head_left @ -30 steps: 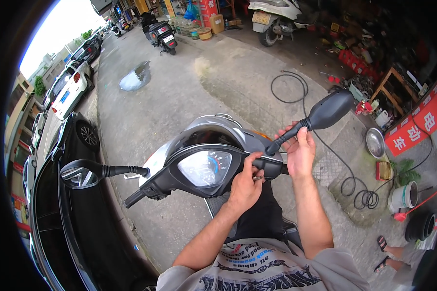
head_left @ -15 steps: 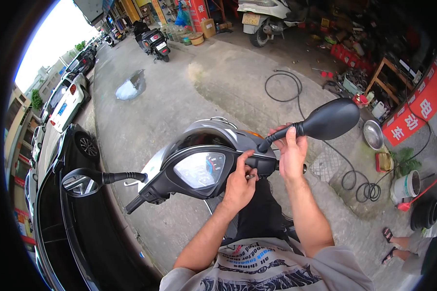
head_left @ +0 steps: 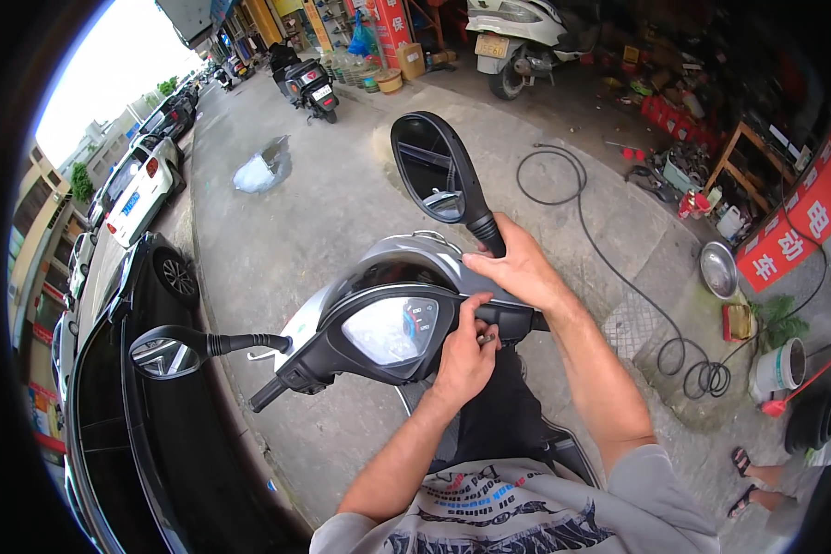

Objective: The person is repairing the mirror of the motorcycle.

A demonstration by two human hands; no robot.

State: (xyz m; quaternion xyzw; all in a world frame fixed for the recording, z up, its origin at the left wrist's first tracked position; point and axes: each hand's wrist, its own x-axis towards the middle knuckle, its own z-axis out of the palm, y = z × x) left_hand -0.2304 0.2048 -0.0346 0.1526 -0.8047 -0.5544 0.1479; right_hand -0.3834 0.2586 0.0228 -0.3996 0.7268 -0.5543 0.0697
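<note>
My right hand [head_left: 512, 268] grips the stem of the right black mirror [head_left: 431, 164], which stands tilted up above the scooter's front cowl, its glass facing me. My left hand [head_left: 469, 351] is curled below it at the right of the dashboard [head_left: 390, 334], fingers at the handlebar cover's upper edge, holding a small metal piece [head_left: 487, 338] that is mostly hidden. The left mirror [head_left: 164, 355] sticks out on its stem above the left handlebar grip [head_left: 268, 392].
A black car [head_left: 129, 415] stands close at my left. A coiled hose [head_left: 702, 377], steel basin [head_left: 718, 270] and bucket [head_left: 778, 367] lie at the right, near someone's sandalled feet [head_left: 743, 489]. Parked scooters [head_left: 512, 51] stand ahead by a cluttered shop.
My right hand has swung the right mirror from pointing out to the right round to upright and leftward, turning its glass toward me. My left hand stays at much the same place.
</note>
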